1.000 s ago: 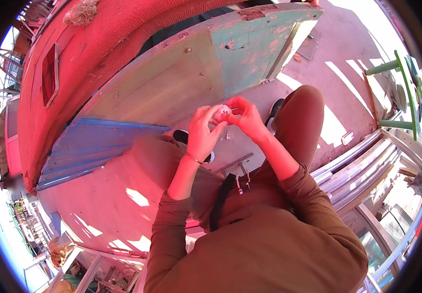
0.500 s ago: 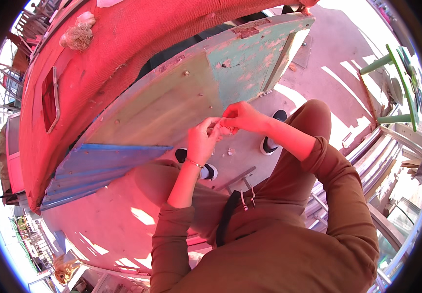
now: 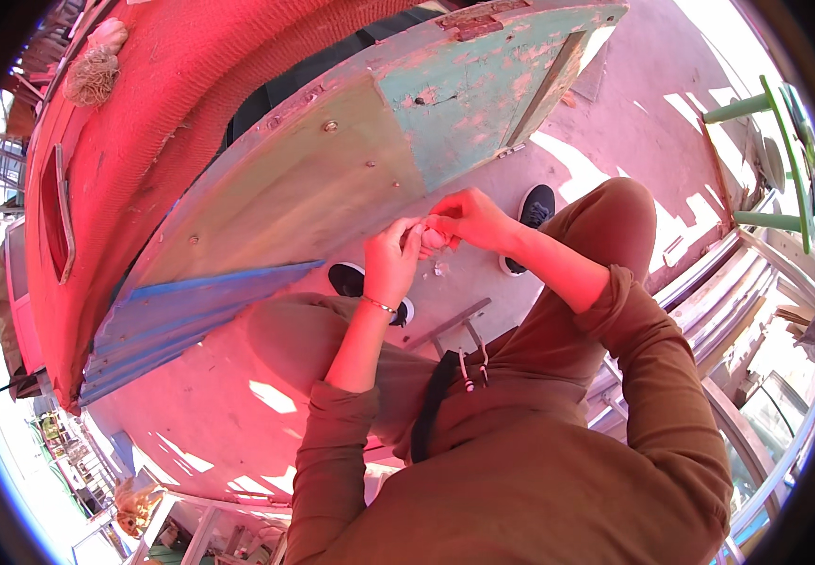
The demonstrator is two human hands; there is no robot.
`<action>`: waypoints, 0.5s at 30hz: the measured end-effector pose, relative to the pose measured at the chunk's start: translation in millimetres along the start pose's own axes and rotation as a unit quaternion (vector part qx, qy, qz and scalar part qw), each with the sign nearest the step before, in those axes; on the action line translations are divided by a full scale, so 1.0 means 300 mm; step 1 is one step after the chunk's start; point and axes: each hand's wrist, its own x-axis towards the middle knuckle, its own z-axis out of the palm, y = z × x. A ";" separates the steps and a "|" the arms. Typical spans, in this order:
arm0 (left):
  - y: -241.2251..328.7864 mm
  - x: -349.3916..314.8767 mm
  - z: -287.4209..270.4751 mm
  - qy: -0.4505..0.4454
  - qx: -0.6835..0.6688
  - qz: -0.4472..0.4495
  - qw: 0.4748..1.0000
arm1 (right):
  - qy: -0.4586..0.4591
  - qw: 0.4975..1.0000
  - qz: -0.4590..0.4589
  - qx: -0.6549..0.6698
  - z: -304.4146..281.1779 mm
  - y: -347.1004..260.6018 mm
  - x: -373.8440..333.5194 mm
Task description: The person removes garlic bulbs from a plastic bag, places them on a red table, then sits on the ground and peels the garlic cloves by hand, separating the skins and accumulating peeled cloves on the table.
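Note:
Between my hands, above the gap between my knees, is a small pale rounded thing (image 3: 435,239) that looks like a garlic bulb. My left hand (image 3: 392,264), with a thin bracelet at the wrist, closes thumb and fingers on its left side. From the right, my right hand (image 3: 472,220) bends over it with fingertips pinched against its top and side. The fingers partly cover it. Small whitish flakes (image 3: 441,269) show just below the hands. A pale bulb (image 3: 106,38) with a tuft of dry roots (image 3: 92,79) sits on the red cloth at upper left.
Ahead of me, a worn panel (image 3: 276,179), part brown and part turquoise, leans against the red-covered bulk (image 3: 172,85). Blue corrugated sheet (image 3: 191,315) lies at its lower left. Green table or stool legs (image 3: 770,221) stand at right, above stacked boards (image 3: 723,292).
My view has shifted slightly, so the panel and red cloth sit further left. The hands stay together on the bulb; more of it shows between the fingers now.

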 end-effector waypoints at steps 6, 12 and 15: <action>-0.062 0.033 0.017 0.034 0.050 0.009 0.998 | 0.063 0.998 -0.006 -0.027 -0.001 -0.014 -0.022; 0.013 0.021 0.036 0.072 0.155 0.128 0.977 | 0.134 0.988 -0.036 -0.062 -0.005 -0.018 -0.017; 0.025 0.013 0.059 0.053 0.157 0.108 0.980 | 0.147 0.985 -0.041 -0.077 0.008 -0.003 -0.008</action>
